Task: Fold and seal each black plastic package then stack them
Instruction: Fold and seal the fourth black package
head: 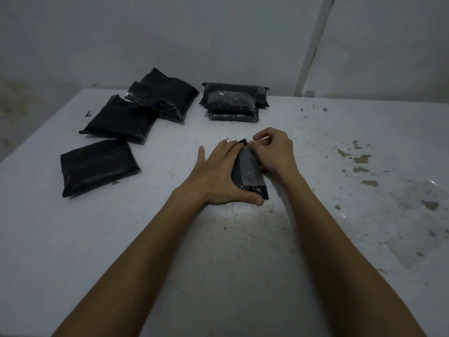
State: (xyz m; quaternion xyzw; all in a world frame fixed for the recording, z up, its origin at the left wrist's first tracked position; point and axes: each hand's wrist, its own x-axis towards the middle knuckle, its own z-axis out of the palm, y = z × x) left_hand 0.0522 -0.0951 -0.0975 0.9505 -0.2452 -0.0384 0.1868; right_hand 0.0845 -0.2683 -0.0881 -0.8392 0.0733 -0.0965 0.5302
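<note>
A small black plastic package [250, 172] lies on the white table [170, 239] in the middle, with a grey flap folded over its top. My left hand [218, 173] lies flat across its left side, fingers straight, thumb along the near edge. My right hand [272, 152] has curled fingers pinching the package's far right edge by the flap. A stack of small folded packages [233, 103] sits at the back centre. Several larger black packages [121, 120] lie loose at the back left, one nearer [97, 166].
The table's surface is stained and chipped on the right [359, 159]. A clear plastic sheet [418, 215] lies at the right edge. A grey wall [218, 40] stands right behind the table, with a white pipe [313, 45] running up it.
</note>
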